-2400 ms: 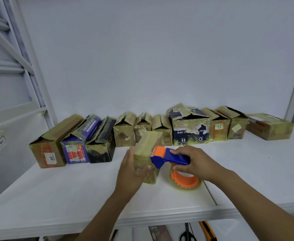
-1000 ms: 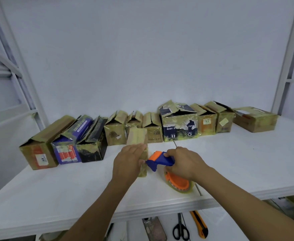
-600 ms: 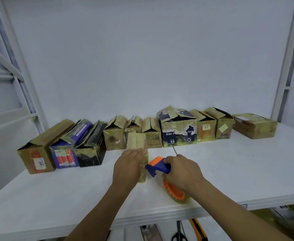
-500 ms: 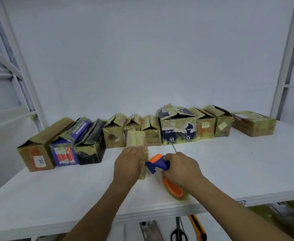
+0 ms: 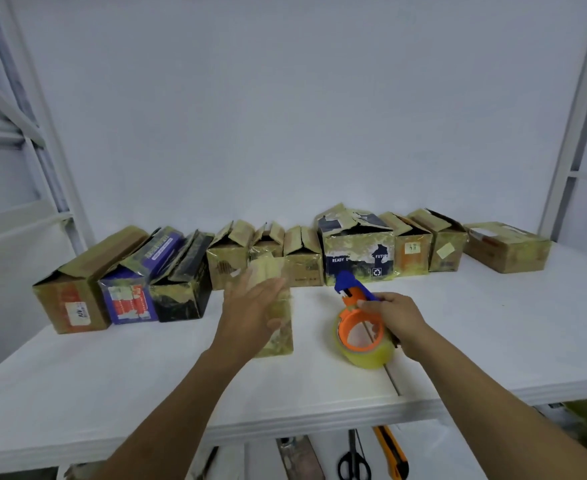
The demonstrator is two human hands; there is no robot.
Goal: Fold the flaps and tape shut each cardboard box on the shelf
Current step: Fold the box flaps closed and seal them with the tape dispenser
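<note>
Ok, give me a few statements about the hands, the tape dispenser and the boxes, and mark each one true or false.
1. The right hand grips the tape dispenser. True.
2. The left hand holds scissors. False: its fingers are straight, against the small box; the scissors lie below the shelf.
3. The small box stands in front of the row of boxes, apart from it. True.
4. The tape dispenser is green. False: it is orange and blue.

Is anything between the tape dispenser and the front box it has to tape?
Nothing visible. Only bare shelf separates the tape dispenser in the right hand from the front box; the left hand lies open against that box.
</note>
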